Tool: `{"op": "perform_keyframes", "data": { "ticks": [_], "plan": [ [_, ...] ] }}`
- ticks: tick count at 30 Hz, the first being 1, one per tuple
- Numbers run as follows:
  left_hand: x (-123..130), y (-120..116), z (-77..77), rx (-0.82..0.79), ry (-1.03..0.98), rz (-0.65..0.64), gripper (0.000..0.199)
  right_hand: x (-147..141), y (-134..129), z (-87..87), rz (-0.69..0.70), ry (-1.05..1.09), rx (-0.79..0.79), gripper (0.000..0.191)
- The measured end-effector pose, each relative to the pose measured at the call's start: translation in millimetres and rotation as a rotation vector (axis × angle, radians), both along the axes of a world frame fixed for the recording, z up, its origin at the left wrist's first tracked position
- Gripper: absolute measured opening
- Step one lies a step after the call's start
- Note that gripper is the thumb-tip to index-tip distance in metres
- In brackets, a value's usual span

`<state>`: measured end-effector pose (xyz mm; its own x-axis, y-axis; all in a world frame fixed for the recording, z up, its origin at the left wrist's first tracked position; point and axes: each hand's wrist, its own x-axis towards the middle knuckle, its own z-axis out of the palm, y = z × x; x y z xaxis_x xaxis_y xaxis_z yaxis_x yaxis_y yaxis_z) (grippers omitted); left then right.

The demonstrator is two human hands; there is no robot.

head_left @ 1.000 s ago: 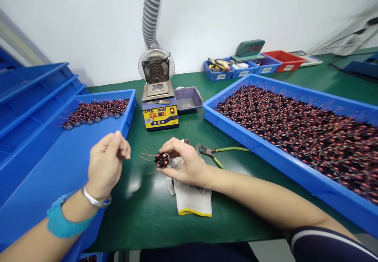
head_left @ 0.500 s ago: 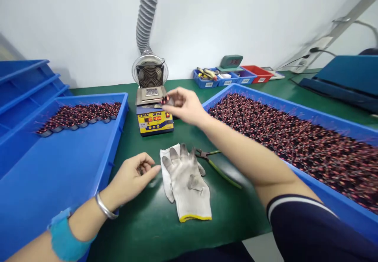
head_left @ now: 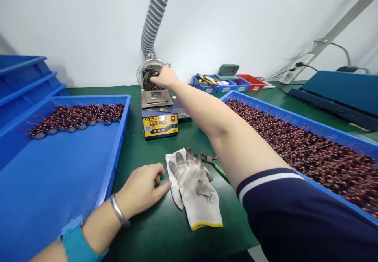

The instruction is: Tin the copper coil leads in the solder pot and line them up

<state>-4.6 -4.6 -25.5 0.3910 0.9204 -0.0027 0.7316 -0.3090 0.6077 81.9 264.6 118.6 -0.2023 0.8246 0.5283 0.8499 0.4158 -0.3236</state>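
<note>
My right hand (head_left: 165, 77) reaches far forward, fingers pinched on a small dark part with reddish wire ends (head_left: 156, 74), mostly hidden by the fingers. It is held above the solder pot (head_left: 159, 126), in front of the round fume intake (head_left: 147, 80). The pot's yellow panel shows lit red digits, and a flat metal tool (head_left: 161, 110) lies across its front ledge. My left hand (head_left: 144, 187) rests low over the green bench, loosely curled and holding nothing, thumb apart from the fingers. Its thumb tip is close to a pair of grey-white work gloves (head_left: 196, 195).
Similar wired parts fill the right blue tray (head_left: 295, 112) and stand in rows at the far end of the left blue tray (head_left: 73, 163). Green-handled cutters (head_left: 212, 161) lie beside the gloves. Small bins (head_left: 206, 88) and a clock (head_left: 229, 70) stand at the back.
My right hand has moved forward and up from the solder pot's front to the fume intake, with the part still in it. My left hand has shifted slightly right and nearer.
</note>
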Motion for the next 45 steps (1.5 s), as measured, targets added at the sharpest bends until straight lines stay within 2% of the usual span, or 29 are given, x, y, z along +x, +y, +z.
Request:
{"op": "perform_keyframes", "data": {
  "ticks": [10,22,27,31,35,39,45],
  "plan": [
    [0.4,0.6,4.6,-0.052,0.074,-0.032,0.027,-7.8,1.8,-13.7,-0.011,-0.048,-0.019,0.032],
    [1.0,1.0,3.7,-0.049,0.097,-0.030,0.026,-4.9,1.8,-16.0,-0.020,0.013,-0.030,0.029],
    [0.9,0.6,3.1,-0.044,0.097,-0.034,0.026,-1.9,4.4,-10.2,-0.005,0.088,-0.021,0.026],
    [1.0,1.1,3.1,-0.058,0.113,-0.028,0.025,2.8,7.2,-6.1,0.015,0.146,-0.036,0.033],
    [0.8,1.8,2.9,-0.069,0.119,-0.026,0.025,7.0,9.2,-9.4,0.045,0.134,0.015,0.035],
    [0.7,2.2,2.6,-0.064,0.127,-0.029,0.025,8.7,6.3,-14.2,-0.001,0.137,-0.102,0.035],
    [0.4,2.3,2.3,-0.069,0.136,-0.032,0.027,8.8,2.0,-17.4,-0.008,0.148,-0.124,0.037]
  ]
}}
